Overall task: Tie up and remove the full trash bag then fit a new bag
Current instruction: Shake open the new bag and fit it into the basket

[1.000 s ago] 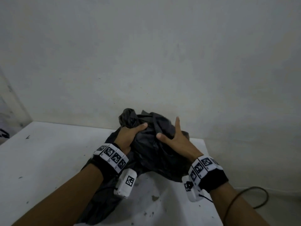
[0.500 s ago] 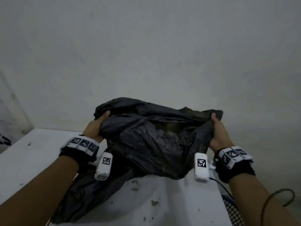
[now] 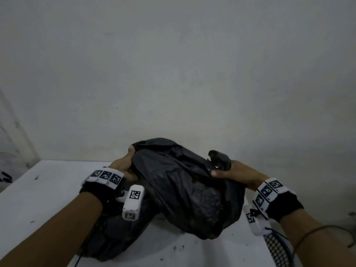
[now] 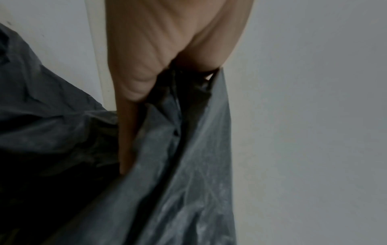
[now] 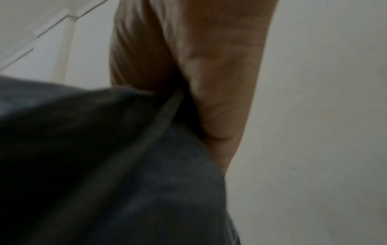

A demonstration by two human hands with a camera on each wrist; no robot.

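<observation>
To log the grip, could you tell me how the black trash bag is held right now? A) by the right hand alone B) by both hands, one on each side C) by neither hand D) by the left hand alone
B: the left hand grips one side of the black trash bag and the right hand the other.

You are facing a plain, pale grey-white wall (image 3: 192,74) that is filling most of the head view, with faint scuffs and specks showing across it. Below it, a white table (image 3: 38,189) is running up to the wall, its top carrying dark marks and chips. At the far left, a slanted pale frame or post (image 3: 17,128) is leaning into view beside a dim, cluttered patch that is too blurred to read. The light is falling low and even, throwing soft shadows. At the lower right, a dark cable (image 3: 344,236) is looping over the floor.
</observation>
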